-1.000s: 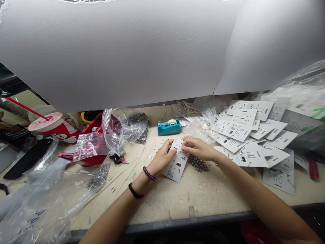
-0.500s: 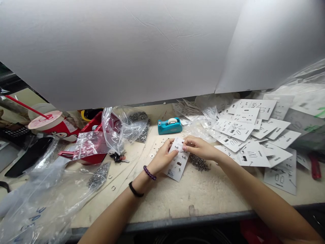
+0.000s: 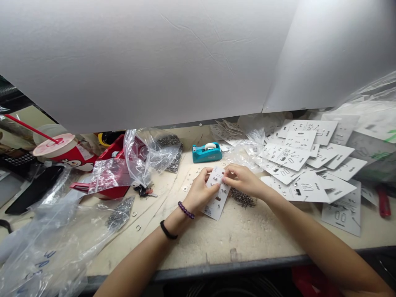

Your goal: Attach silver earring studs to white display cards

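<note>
A white earring card (image 3: 214, 206) with small metal studs on it is gripped by my left hand (image 3: 202, 189), thumb across its face. My right hand (image 3: 243, 179) pinches at the card's upper right edge; whatever is between its fingertips is too small to make out. Just right of the card, partly under my right hand, lies a pile of small metal pieces (image 3: 243, 199). A teal tape dispenser (image 3: 206, 153) stands beyond both hands.
Filled white cards (image 3: 297, 156) lie overlapped at the right. On the left are clear plastic bags (image 3: 55, 247), a red scoop-like bin (image 3: 114, 192) and a red cup (image 3: 69, 154) with a straw. Loose rings (image 3: 138, 227) dot the table. A large white board (image 3: 154, 62) rises behind.
My left wrist has shifted slightly right and the left thumb has slid a little along the card. The right hand stays at the card's upper right edge.
</note>
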`<state>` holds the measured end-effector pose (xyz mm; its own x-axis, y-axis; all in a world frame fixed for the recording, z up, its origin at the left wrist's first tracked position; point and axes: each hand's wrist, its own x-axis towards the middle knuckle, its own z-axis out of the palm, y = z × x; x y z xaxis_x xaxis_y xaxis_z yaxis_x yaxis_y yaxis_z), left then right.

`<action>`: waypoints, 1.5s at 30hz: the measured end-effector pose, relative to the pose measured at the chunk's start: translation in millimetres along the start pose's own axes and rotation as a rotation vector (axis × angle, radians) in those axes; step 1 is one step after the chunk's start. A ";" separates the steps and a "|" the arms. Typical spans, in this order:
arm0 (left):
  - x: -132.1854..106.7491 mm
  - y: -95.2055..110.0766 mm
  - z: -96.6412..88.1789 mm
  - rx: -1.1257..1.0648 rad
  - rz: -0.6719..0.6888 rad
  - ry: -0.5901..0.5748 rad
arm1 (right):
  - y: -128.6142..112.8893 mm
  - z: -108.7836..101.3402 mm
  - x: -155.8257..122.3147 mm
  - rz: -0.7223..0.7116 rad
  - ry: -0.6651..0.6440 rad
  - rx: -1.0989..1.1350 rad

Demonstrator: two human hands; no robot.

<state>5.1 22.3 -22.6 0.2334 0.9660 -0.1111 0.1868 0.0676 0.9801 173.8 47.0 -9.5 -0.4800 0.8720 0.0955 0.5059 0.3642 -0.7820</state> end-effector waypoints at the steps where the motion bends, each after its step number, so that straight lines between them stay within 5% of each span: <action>1: 0.3 1.0 0.5 0.006 0.005 0.010 | -1.0 0.4 -0.4 0.001 0.011 -0.013; 8: 2.0 7.8 0.8 0.051 -0.016 0.057 | -5.5 1.0 -1.9 0.018 0.079 -0.074; 14: -0.6 9.9 -2.6 -0.084 -0.126 0.054 | 3.8 -1.9 0.5 0.189 0.068 0.304; 19: -2.0 11.5 -8.4 -0.167 -0.096 -0.165 | 0.4 -2.1 0.5 0.200 0.031 0.476; 22: -2.5 11.6 -10.2 -0.178 -0.095 -0.197 | -5.7 -1.1 -1.4 0.182 0.061 0.449; 30: -1.9 10.7 -2.2 -0.146 -0.133 -0.027 | -6.1 2.3 -3.6 0.137 0.071 0.402; 35: -0.7 15.0 -5.2 -0.163 -0.133 -0.111 | -8.5 1.0 -3.9 0.139 0.072 0.356; 45: -2.2 18.5 -0.3 -0.184 -0.125 -0.055 | -12.2 2.0 -7.5 0.094 0.082 0.301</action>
<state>7.8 21.4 -4.2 0.2721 0.9324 -0.2377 0.0416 0.2354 0.9710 169.8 35.3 -1.9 -0.3760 0.9250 0.0540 0.3051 0.1786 -0.9354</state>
